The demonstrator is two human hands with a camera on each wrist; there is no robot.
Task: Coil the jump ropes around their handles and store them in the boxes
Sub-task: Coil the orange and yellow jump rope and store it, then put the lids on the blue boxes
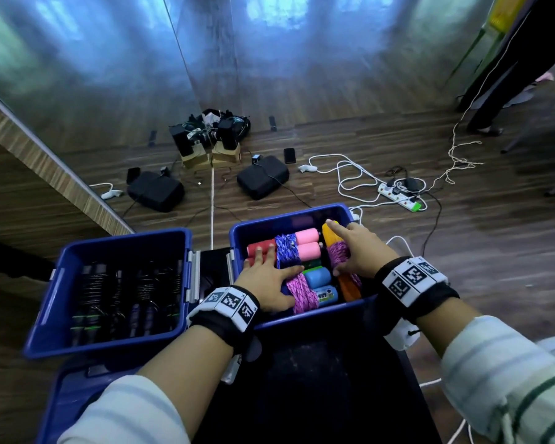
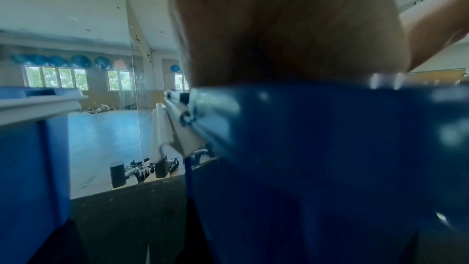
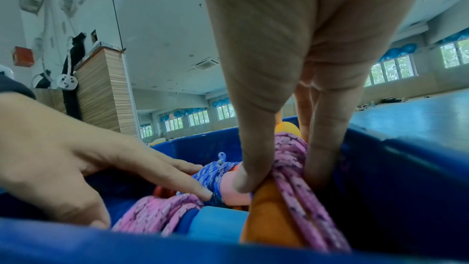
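Observation:
Two blue boxes stand side by side. The left box (image 1: 125, 238) holds several coiled black jump ropes (image 1: 122, 293). The right box (image 1: 289, 216) holds coiled ropes with red, pink and blue handles. My left hand (image 1: 266, 277) lies flat on those, fingers straight over the red handle (image 1: 257, 246) and the blue rope (image 1: 287, 251). My right hand (image 1: 359, 248) grips an orange-handled jump rope (image 1: 350, 288) wound with purple cord (image 3: 291, 160). Its thumb (image 3: 253, 148) and fingers pinch the coil against the box's right wall. In the left wrist view only the palm (image 2: 291, 27) and the box wall (image 2: 330, 158) show.
Both boxes rest on a black surface (image 1: 318, 379). On the wooden floor beyond lie a power strip (image 1: 401, 193), white cables (image 1: 350, 174), a black bag (image 1: 263, 176) and a phone (image 1: 289, 155). A mirrored wall (image 1: 109, 75) runs behind them.

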